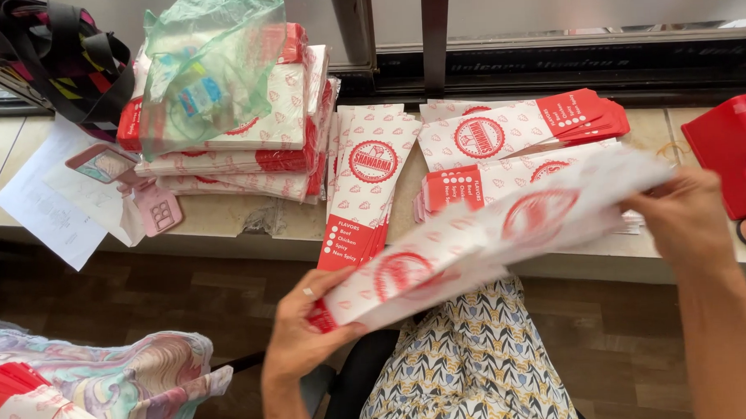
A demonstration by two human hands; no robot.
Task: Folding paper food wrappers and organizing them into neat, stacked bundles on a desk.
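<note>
Head view: the left hand [299, 332], a ring on one finger, pinches the red-printed lower end of a long flat white paper sleeve with red round emblems [481, 235], thumb on top and fingers closed beneath; the right hand [683, 219] closes on the opposite end, so the sleeve spans both hands slantwise, above the lap and in front of the pale stone counter edge [225, 231]. Blur prevents telling whether one sleeve or several are held; a two-ended grip keeps such a limp piece flat. On the counter lie three loose fans of matching sleeves: one lengthwise at centre [370, 181], two crosswise at right [523, 126] [488, 181], apparently laid out by orientation. One taller bundled stack [247, 148] sits at left, with one green-tinted clear plastic bag [207, 66] resting on top. One red plastic tape dispenser [730, 151] stands at the far right, well apart from the left hand. One dark strapped bag [49, 55] occupies the left corner, white paper sheets [42, 204] beneath it. Further sleeves [16, 399] lie on patterned cloth, lower left; count indeterminable.
</note>
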